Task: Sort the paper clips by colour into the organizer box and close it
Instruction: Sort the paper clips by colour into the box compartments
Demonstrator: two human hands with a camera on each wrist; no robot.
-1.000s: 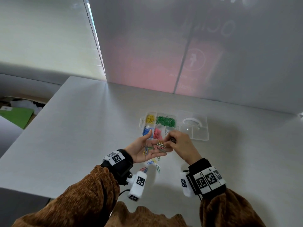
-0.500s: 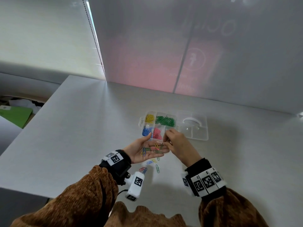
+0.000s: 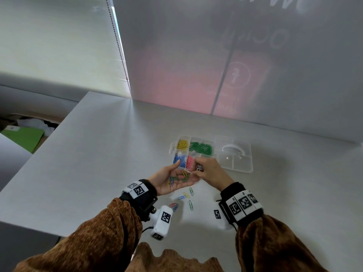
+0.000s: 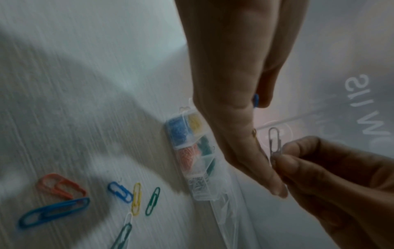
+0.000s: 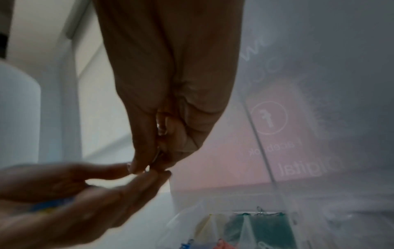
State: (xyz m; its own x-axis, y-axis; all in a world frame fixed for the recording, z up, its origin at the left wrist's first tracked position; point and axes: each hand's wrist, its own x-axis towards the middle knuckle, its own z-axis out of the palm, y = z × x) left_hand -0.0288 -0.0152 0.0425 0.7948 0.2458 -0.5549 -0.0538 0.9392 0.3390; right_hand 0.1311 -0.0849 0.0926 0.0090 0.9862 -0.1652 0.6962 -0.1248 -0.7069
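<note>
1. One silver clip [image 4: 275, 143] pinched upright in right hand [image 3: 211, 170], just above organizer box [image 3: 196, 152].
2. Left hand [image 3: 172, 179] spread flat, cupping mixed clips [image 3: 179, 176].
3. Silver compartment directly ahead, right hand nearer.

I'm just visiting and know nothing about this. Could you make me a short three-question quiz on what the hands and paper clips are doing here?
1. True or false: the organizer box lid is closed.
2. What does the right hand pinch? A) a silver paper clip B) a green clip C) nothing
3. Fill in: the left hand lies palm up, cupping a mixed heap of ____.

Key: 1 false; 2 A; 3 clips.
</note>
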